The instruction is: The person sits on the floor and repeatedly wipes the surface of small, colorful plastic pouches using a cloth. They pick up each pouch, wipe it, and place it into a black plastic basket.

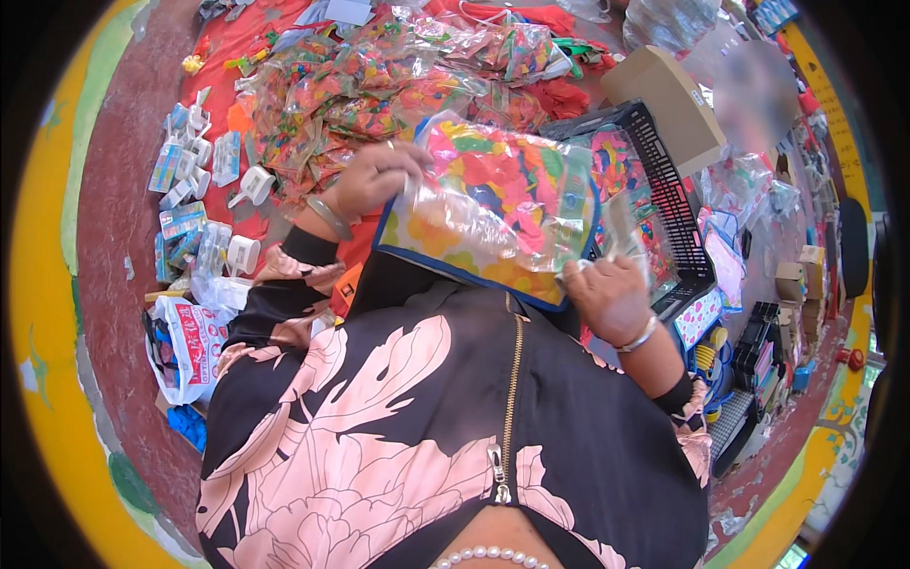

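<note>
Clear toy-filled bag (493,204) — gripped by left hand (372,180), right hand (611,296)

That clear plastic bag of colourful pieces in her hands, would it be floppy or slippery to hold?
The clear bag probably flops: it sags and wrinkles between the left hand and right hand. Its glossy film looks slippery. Likely light, being pinched only at its edges.

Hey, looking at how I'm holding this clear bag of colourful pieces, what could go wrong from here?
The clear bag is gripped only at its edges by the left hand and right hand, so it might slip and spill. It hangs beside the black crate, whose rim could snag the thin plastic. If it drops onto the pile of similar packets on the red cloth, it may get mixed up.
</note>
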### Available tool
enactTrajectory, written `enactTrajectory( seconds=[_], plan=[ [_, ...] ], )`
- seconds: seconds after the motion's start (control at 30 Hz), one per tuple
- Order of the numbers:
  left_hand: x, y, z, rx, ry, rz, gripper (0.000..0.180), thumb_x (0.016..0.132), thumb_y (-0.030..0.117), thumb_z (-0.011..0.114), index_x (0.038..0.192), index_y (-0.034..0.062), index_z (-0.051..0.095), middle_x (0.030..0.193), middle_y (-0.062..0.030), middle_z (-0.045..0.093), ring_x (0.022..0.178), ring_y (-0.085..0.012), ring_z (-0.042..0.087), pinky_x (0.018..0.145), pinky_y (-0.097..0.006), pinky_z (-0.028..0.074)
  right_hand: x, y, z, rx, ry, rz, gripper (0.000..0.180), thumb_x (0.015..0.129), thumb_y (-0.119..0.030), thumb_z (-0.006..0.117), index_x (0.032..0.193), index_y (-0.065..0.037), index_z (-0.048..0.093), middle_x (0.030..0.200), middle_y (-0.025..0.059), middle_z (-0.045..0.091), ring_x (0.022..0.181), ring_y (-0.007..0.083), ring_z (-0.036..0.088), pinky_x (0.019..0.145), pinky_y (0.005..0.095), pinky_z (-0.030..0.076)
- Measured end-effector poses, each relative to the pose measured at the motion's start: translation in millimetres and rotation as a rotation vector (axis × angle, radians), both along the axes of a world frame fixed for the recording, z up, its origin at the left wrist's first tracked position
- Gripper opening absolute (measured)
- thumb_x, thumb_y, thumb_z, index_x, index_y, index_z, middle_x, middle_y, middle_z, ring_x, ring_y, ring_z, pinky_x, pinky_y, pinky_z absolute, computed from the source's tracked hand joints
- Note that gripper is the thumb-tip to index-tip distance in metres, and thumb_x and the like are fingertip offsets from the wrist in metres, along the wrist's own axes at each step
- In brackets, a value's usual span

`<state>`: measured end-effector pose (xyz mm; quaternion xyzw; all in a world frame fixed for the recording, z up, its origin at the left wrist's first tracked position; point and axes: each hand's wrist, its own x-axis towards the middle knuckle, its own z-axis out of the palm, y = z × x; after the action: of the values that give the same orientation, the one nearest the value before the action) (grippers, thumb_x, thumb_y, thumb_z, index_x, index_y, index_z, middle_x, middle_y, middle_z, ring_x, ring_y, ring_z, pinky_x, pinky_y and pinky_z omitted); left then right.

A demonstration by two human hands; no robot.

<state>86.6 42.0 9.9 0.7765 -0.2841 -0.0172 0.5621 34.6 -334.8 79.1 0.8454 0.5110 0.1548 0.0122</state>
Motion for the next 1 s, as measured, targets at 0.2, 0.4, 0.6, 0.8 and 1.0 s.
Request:
enactTrajectory(
  seconds=[0.2,0.4,0.6,0.8,1.0],
  plan=[
    [-25,-8,-5,0.004,-0.163,0.112,0.018,0.08,0.005,0.054,0.093,-0.0003,0.065,0.115,-0.0138,0.058,0.097,-0.0202,0.059,0.084,-0.032,0.048,9,1,55,-0.144,0.12,-0.445,0.01,0.079,-0.022,0.063,0.081,-0.012,0.063,0.052,0.0044,0.055,0.046,0.0221,0.058,0.047,0.0364,0.046],
    [-44,-37,-9,-0.19,0.186,0.732,0.026,0.087,0.006,0.061,0.111,0.0028,0.051,0.103,-0.0058,0.056,0.097,-0.0122,0.054,0.085,-0.026,0.045,33,20,120,1.038,0.274,-0.54,0.015,0.091,-0.01,0.058,0.102,-0.003,0.066,0.083,0.0042,0.067,0.075,0.0067,0.06,0.064,0.0229,0.049],
    [-62,-38,-10,-0.156,0.498,0.674,0.022,0.087,0.01,0.061,0.104,-0.001,0.052,0.082,-0.0045,0.061,0.075,-0.0099,0.058,0.065,-0.025,0.047,51,101,60,0.869,0.029,-0.104,0.026,0.082,-0.013,0.065,0.107,-0.009,0.064,0.089,0.0089,0.067,0.076,0.0228,0.064,0.066,0.0325,0.049],
    [-61,-43,-11,-0.448,0.565,0.639,0.024,0.083,0.007,0.062,0.105,-0.0016,0.058,0.095,-0.0083,0.065,0.086,-0.0166,0.063,0.075,-0.029,0.05,35,153,-63,0.25,0.352,-0.104,0.048,0.085,-0.038,0.056,0.123,-0.008,0.055,0.136,0.0149,0.046,0.128,0.0295,0.041,0.088,0.0444,0.039],
    [-56,-46,-5,-0.54,0.757,0.669,0.019,0.089,0.007,0.054,0.107,0.0005,0.057,0.092,-0.0059,0.064,0.077,-0.0113,0.062,0.062,-0.024,0.052,32,158,-68,0.24,0.274,-0.118,0.048,0.085,-0.035,0.055,0.125,-0.009,0.054,0.137,0.0141,0.045,0.128,0.0303,0.042,0.086,0.0416,0.039]
  ],
)
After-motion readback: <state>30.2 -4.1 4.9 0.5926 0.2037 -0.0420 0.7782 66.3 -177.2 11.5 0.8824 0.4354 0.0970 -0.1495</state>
